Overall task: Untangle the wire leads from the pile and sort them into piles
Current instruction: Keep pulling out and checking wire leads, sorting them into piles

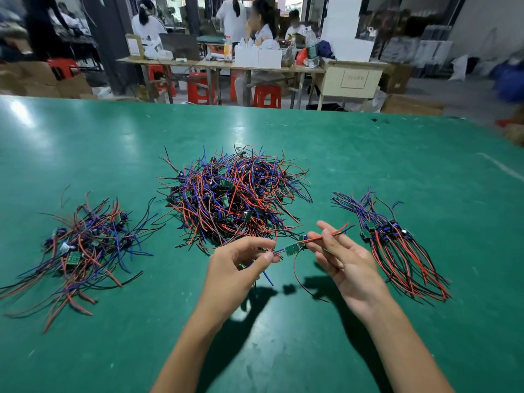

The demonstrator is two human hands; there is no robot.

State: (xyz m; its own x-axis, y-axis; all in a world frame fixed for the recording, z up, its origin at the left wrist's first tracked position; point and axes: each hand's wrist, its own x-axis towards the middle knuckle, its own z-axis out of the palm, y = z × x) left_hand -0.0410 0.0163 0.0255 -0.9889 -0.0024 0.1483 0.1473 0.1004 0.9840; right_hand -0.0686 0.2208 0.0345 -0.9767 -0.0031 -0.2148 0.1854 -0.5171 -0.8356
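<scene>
My left hand (241, 265) and right hand (344, 258) each pinch one end of a small wire lead (293, 248), held above the green table (368, 165) just before the big tangled pile (235, 194).

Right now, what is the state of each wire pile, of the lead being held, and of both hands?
Middle pile: big, tangled, unsorted.
Left pile: small, loose, leads crossing.
Right pile: leads lying parallel, sorted.
Held lead: lifted above the table, stretched between the hands.
Left hand: pinches the lead's blue end.
Right hand: holds the red-and-black end between fingers.
</scene>
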